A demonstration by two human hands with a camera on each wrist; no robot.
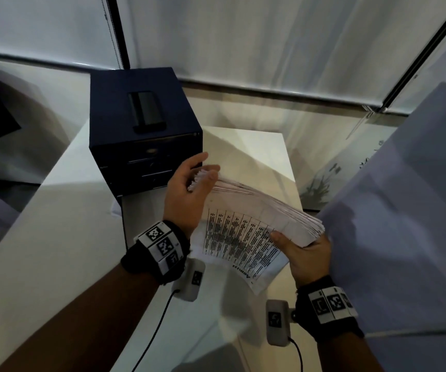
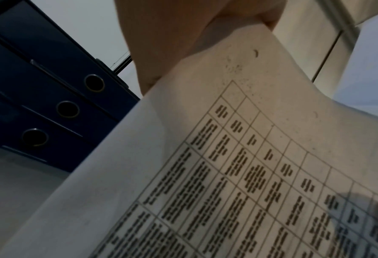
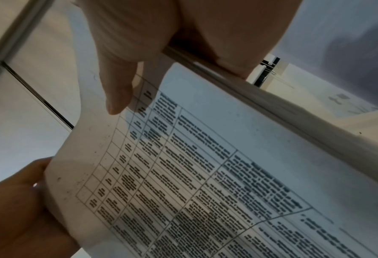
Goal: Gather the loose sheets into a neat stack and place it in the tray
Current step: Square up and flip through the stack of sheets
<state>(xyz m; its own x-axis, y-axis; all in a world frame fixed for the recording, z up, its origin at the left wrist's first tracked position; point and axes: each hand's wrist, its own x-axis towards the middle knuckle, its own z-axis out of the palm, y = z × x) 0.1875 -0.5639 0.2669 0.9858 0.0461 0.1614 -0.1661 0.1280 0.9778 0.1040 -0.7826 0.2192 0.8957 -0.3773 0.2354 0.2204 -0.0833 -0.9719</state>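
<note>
Drawer unit (image 1: 146, 130): a dark blue box with drawers is being shown on the white table (image 1: 55, 251); a black phone (image 1: 148, 111) is lying on its top.
Stack of sheets (image 1: 256, 218): being held in the air just in front and right of the drawer unit, between both hands, printed table facing the person.
Right hand (image 1: 306, 255): is being clamped on the stack's edge farthest from the drawer unit, thumb on the printed face.
Left hand (image 1: 187, 191): is being held against the stack's end nearest the drawer unit, fingers curled over the fanned edges.

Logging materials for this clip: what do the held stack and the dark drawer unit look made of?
Stack of sheets: thin white printer paper, matte; it bends between the left hand and right hand, its edges fanning.
Drawer unit: dark navy, smooth with slight sheen; probably coated board or plastic, with round metal-rimmed finger holes. Uncertain.
</note>
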